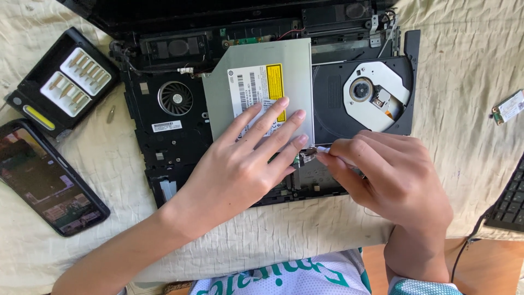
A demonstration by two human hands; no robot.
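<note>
Item: opened laptop chassis (169, 147), black, lying on a cream cloth (464, 71), with an optical disc drive (273, 71) resting across it, tray (382, 93) slid out to the right so that the drive's long axis runs left to right. Left hand (240, 164): flat on the drive's grey metal lid, fingers spread and pressed down on the labelled face, tips pointing up and to the right. Right hand (393, 175): thumb and forefinger pinched together on a small white-and-metal piece (315, 152), possibly a connector or ribbon end; too small to say which. That piece sits at the drive's lower edge, just right of the left fingertips and directly at the right fingertips, so the right hand is the nearer. Also present: cooling fan (176, 98) left of the drive; screwdriver bit case (65, 82) open at upper left, one loose bit (111, 113) beside it; smartphone (49, 177) with lit screen at left; small circuit card (510, 107) at right; keyboard corner (510, 202) at lower right.
</note>
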